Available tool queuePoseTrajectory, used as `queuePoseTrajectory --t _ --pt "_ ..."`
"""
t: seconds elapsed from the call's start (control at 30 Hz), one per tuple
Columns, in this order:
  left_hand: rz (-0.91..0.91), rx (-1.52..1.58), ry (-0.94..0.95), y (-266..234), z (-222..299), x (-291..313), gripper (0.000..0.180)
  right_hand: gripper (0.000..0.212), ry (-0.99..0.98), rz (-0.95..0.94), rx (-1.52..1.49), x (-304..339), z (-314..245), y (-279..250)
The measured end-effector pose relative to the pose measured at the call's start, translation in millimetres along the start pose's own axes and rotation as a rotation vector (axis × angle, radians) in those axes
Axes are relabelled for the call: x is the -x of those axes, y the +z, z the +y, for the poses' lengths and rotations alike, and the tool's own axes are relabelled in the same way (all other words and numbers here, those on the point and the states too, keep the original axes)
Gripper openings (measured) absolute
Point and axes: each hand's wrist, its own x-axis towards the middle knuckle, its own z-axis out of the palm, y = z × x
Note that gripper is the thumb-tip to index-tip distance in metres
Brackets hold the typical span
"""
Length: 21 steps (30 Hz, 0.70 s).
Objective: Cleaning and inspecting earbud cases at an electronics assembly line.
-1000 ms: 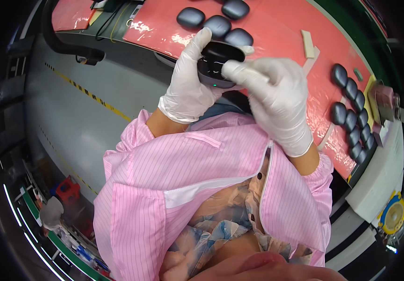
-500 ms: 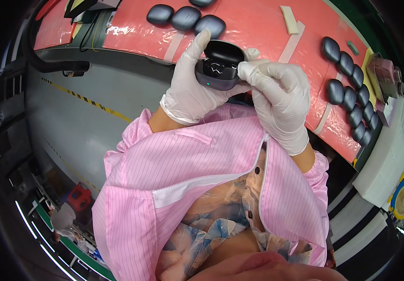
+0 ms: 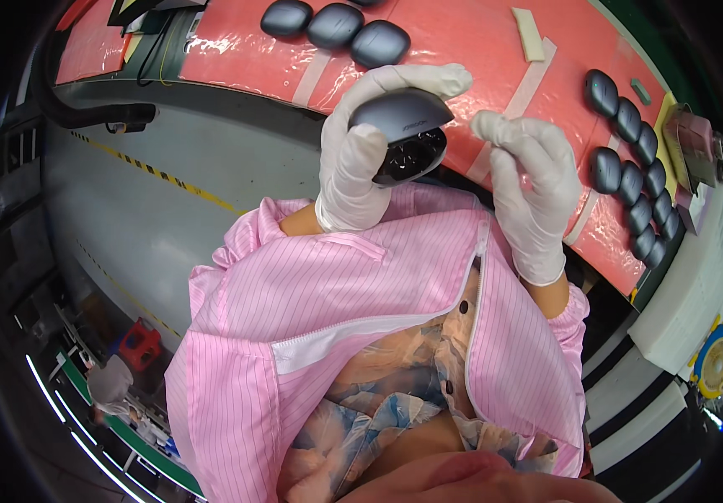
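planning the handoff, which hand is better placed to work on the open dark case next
Probably the right hand: it is free, fingers pinched, just beside the open case. The left hand is wrapped around the case and busy holding it.

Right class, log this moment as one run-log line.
left hand: holds open grey case | right hand: off case, fingertips pinched | pink mat: rows of closed cases

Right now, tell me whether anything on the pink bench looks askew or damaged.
Nothing stands out. The left hand holds an open dark earbud case; the right hand is empty beside it. The closed cases lie in tidy rows on the pink mat.
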Motion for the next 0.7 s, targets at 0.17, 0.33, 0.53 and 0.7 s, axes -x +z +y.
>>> queuePoseTrajectory --t 0.17,0.33,0.53,0.7 --pt "0.010 0.089 0.023 -3 -8 0 0.077 0.028 -0.057 0.038 -0.091 -6 -9 10" --pt "0.073 0.116 0.115 2 -18 -4 0.068 0.031 -0.125 -0.170 0.266 -19 -40 23" --pt "0.037 0.339 -0.106 -2 -16 7 0.072 0.029 -0.121 -0.329 -0.092 -18 -47 13" --pt "0.046 0.105 -0.085 -13 -9 -4 0.101 0.015 0.447 -0.083 -0.224 -4 -37 -2"
